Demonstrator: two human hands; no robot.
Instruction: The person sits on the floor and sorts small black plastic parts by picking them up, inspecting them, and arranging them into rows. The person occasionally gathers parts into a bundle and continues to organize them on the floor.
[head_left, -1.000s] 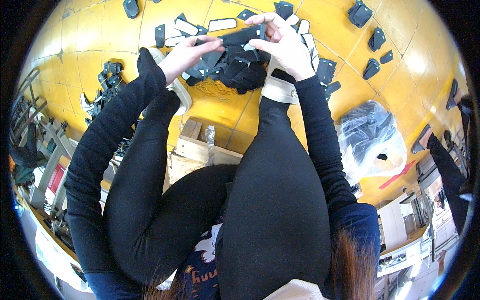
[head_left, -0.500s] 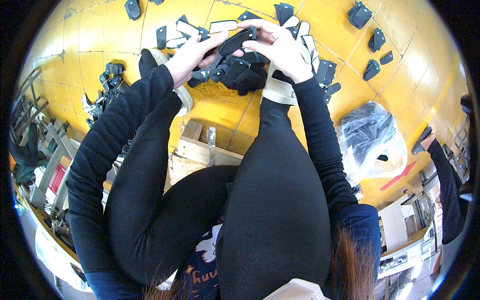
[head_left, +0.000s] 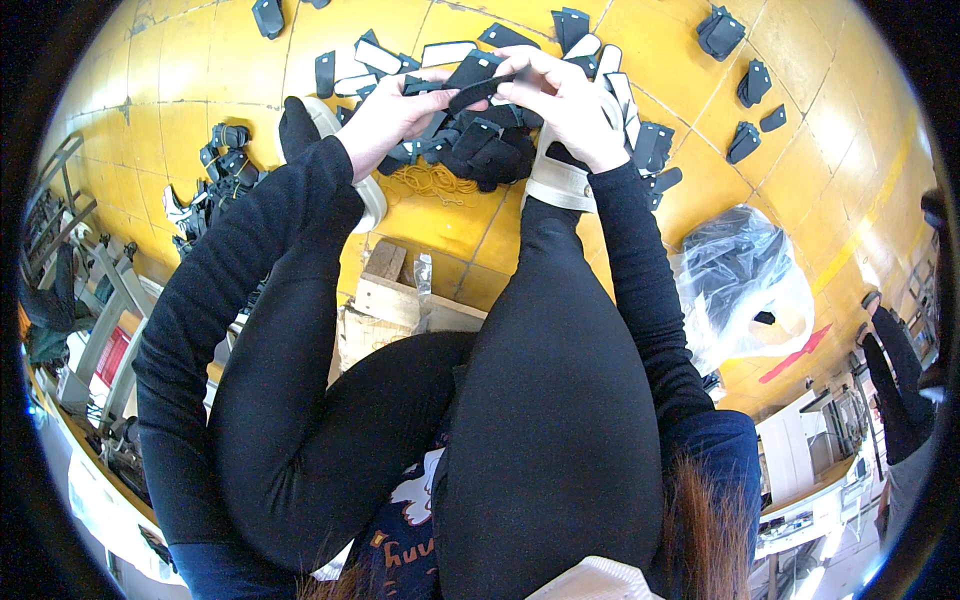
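Note:
Between both hands is a dark flat piece with a rounded end (head_left: pixel 484 93), turned nearly edge-on. My left hand (head_left: pixel 392 122) pinches its left end between thumb and fingers. My right hand (head_left: pixel 568 108) grips its right end. A second black piece with a small white tag (head_left: pixel 472 70) shows just behind it, against my left fingertips; whether I hold it too I cannot tell. Below my hands a heap of similar black pieces (head_left: pixel 488 152) lies on the floor between my shoes, beside a tangle of yellow cord (head_left: pixel 436 183).
Black pieces with white backs (head_left: pixel 448 53) are scattered beyond my hands. Small stacks (head_left: pixel 720 32) lie to the far right, and tied bundles (head_left: pixel 222 165) to the left. A clear plastic bag (head_left: pixel 745 280) sits at right. Wooden blocks (head_left: pixel 390 290) are near my legs. Another person's legs (head_left: pixel 890 360) show at right.
The held piece has tipped from showing its broad face to nearly edge-on, and a tagged piece now shows behind it. At right, the other person's legs have shifted.

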